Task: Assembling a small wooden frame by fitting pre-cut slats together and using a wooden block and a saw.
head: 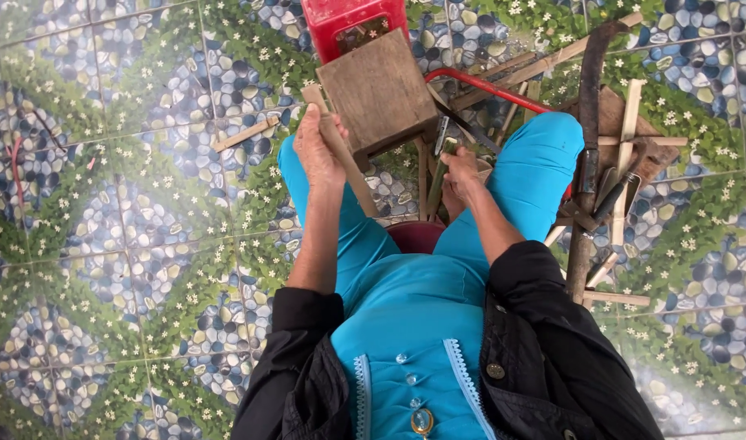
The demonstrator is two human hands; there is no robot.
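A flat wooden stick (340, 151) slants across the person's left knee, gripped at its upper part by the left hand (317, 151). The right hand (461, 175) closes around a thin green strip (438, 183) between the knees. A wooden block (379, 94) stands just ahead, with wood scraps (622, 155) heaped to the right on the tiled floor (104, 244).

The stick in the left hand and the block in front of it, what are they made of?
The stick in the left hand looks like bare, pale wood: flat, matte, unpainted. The block also seems to be wood, darker and worn, with grain lines and no shine. The right hand holds a thin greenish strip, maybe bamboo; too small to be sure.
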